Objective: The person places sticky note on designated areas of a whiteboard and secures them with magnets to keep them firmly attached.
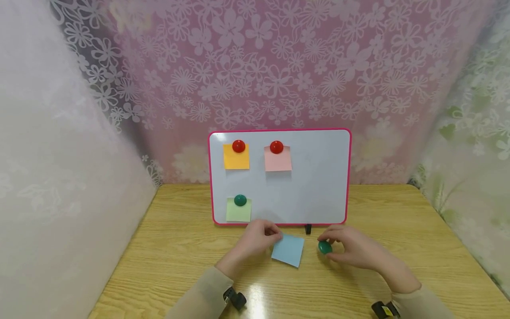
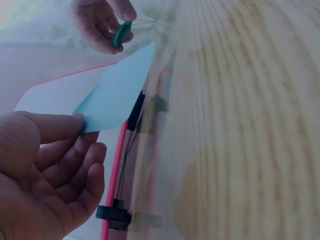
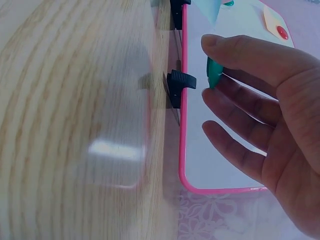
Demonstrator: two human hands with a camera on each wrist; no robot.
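My left hand pinches a light blue sticky note by its upper left corner, thumb against fingers, in front of the whiteboard's lower edge. In the left wrist view the note is held up off the table. To the right, my right hand holds a round green magnet between thumb and fingers. The right wrist view shows this magnet edge-on. Note and magnet are apart. Behind both hands stands a whiteboard with a pink frame.
On the board, red magnets hold an orange note and a pink note; a green magnet holds a pale green note. A black clip sits at its lower edge. The wooden table meets floral curtains.
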